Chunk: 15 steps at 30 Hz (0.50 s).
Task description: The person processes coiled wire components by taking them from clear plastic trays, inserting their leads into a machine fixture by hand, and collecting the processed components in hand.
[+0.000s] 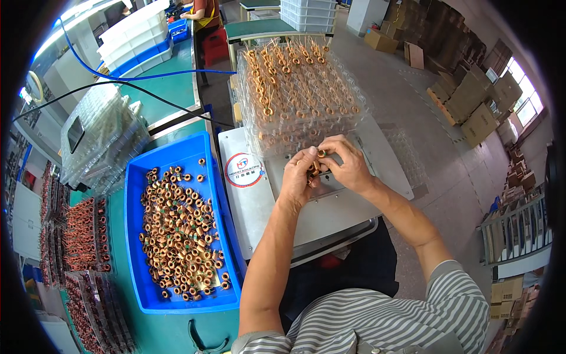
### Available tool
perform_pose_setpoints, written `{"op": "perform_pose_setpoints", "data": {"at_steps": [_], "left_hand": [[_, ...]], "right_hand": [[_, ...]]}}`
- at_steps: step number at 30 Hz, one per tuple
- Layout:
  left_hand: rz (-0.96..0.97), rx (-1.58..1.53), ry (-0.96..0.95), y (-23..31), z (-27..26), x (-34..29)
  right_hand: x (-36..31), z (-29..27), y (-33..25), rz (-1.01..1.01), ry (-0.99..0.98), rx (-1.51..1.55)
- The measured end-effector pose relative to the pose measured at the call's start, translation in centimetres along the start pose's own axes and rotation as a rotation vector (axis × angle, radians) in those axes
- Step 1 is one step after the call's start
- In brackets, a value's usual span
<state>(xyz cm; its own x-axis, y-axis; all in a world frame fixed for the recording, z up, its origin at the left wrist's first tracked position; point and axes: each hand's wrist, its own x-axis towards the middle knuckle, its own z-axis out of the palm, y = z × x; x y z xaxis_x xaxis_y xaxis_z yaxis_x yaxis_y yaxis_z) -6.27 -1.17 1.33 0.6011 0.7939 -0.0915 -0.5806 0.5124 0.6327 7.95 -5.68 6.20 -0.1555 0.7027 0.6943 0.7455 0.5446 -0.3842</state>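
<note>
Both my hands meet above a grey metal machine top [242, 212]. My left hand [296, 178] is closed around a few small copper-wound ring coils [313, 171]. The fingertips of my right hand [349, 164] pinch a ring coil [321, 153] with a bit of green on it, right beside the left fingers. Just beyond my hands stands a stack of clear plastic trays [300, 133]. Copper ring coils [286, 68] with upright wire leads sit along the top tray's far and left sides; more coils show through the clear plastic.
Left of the machine, a blue tray [188, 308] holds a heap of loose coils [183, 230]. Pliers [203, 345] lie near the bench's front. Stacked clear trays [97, 138] and racks of red-copper coils [85, 236] line the left. A person [205, 15] sits at the far bench.
</note>
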Motion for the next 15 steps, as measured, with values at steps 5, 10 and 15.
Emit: {"op": "perform_pose_setpoints", "data": {"at_steps": [5,10,15], "left_hand": [[0.034,-0.056,0.038,0.4,-0.4,-0.5],[0.04,-0.057,0.031,0.9,-0.4,-0.8],[0.028,-0.154,0.025,1.5,-1.0,-0.9]], "right_hand": [[1.2,-0.5,-1.1,-0.039,-0.136,-0.026],[7.2,-0.2,-2.2,0.203,-0.12,0.05],[13.7,2.9,-2.9,0.294,-0.205,-0.109]]}}
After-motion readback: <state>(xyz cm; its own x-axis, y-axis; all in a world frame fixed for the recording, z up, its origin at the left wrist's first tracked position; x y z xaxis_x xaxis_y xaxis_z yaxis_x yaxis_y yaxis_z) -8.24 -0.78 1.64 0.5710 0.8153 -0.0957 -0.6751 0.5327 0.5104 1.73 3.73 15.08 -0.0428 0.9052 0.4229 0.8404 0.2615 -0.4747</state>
